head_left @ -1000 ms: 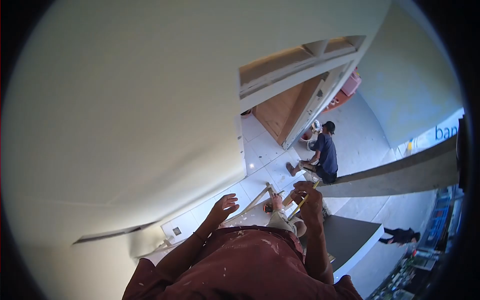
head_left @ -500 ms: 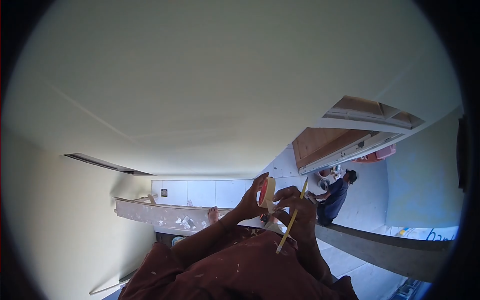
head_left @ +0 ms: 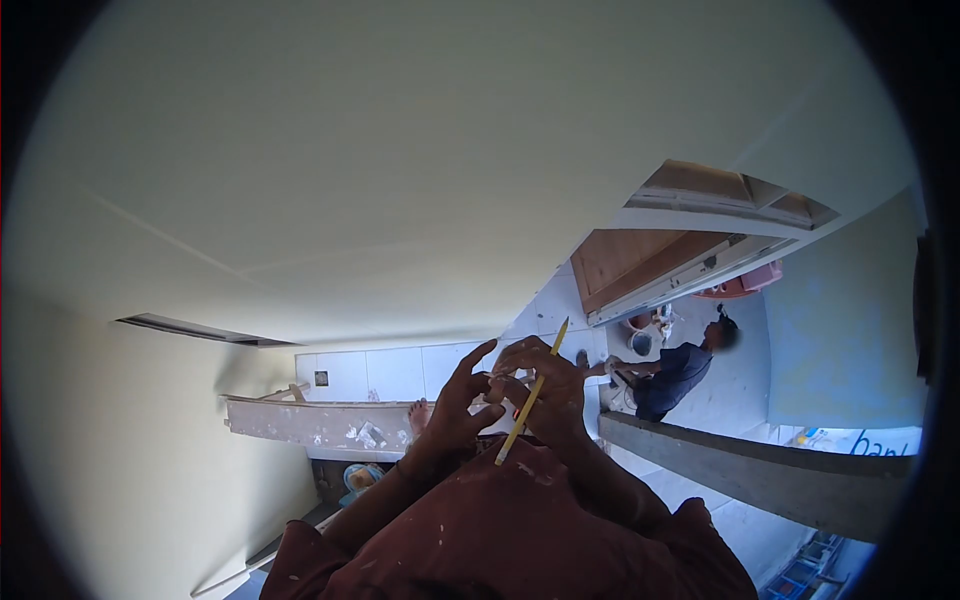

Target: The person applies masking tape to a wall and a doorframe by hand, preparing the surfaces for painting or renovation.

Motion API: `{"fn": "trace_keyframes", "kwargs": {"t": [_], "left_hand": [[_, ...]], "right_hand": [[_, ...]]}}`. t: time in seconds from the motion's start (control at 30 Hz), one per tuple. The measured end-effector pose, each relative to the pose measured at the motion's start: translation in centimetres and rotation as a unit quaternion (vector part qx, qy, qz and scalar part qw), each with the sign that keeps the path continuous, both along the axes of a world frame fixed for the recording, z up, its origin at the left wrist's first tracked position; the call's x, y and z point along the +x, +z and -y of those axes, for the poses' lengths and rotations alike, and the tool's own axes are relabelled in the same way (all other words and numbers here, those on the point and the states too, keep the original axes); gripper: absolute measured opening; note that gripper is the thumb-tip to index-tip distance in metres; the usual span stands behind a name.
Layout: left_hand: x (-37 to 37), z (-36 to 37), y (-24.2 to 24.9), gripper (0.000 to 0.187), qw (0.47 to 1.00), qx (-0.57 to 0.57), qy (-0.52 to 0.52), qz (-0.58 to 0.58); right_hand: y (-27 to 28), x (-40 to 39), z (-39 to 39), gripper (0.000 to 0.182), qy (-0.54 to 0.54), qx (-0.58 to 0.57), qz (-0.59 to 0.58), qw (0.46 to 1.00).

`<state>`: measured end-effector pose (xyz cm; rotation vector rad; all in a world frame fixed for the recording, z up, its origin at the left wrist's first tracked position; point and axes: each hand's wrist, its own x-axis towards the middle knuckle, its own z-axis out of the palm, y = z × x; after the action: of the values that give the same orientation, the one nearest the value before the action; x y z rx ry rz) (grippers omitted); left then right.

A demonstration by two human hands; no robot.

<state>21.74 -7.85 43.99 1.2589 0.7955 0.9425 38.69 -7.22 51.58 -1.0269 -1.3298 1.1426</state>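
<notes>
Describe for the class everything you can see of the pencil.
The pencil is slim, straight and yellow, perhaps painted wood. One end narrows to a point; the other has a pale tip. It slants across the right hand, held among its fingers, point toward the doorway, pale end over the dark red shirt. Whether that end touches the cloth is unclear.
</notes>
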Motion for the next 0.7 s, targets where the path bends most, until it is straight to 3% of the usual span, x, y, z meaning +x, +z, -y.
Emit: {"fn": "trace_keyframes", "kwargs": {"t": [0.13, 0.23, 0.37, 0.43, 0.5, 0.57, 0.63, 0.7], "left_hand": [[0.6, 0.4, -1.0, 0.072, 0.988, -0.105, -0.032, 0.109], [1.2, 1.1, -1.6, 0.074, 0.973, -0.181, -0.085, 0.118], [1.5, 1.5, -2.2, 0.058, 0.976, -0.164, -0.139, 0.026], [1.2, 1.2, -1.2, 0.051, 0.969, -0.113, -0.163, -0.145], [0.9, 1.0, -1.1, 0.049, 0.918, -0.010, -0.214, -0.333], [0.1, 2.8, -3.9, 0.048, 0.957, -0.162, -0.138, -0.196], [-1.4, 3.9, -5.0, 0.046, 0.953, -0.280, -0.064, -0.099], [-3.2, 4.0, -5.1, 0.043, 0.928, -0.368, 0.012, -0.047]], "right_hand": [[-0.5, -0.5, 0.6, 0.023, 0.015, 0.022, 0.001, 1.000], [-1.0, 0.4, 0.6, 0.021, -0.044, -0.009, 0.000, 0.999], [-2.9, 2.7, 0.3, 0.016, -0.112, -0.087, -0.062, 0.988], [-3.5, 3.7, 0.4, 0.015, -0.153, -0.117, -0.117, 0.974], [-3.2, 4.8, -0.4, 0.015, -0.177, -0.105, -0.155, 0.966], [-2.9, 5.7, -2.2, 0.014, -0.216, -0.077, -0.175, 0.958], [-3.3, 6.7, -3.7, 0.014, -0.261, -0.066, -0.167, 0.949], [-4.8, 7.0, -5.1, 0.019, -0.342, -0.080, -0.002, 0.936]]}}
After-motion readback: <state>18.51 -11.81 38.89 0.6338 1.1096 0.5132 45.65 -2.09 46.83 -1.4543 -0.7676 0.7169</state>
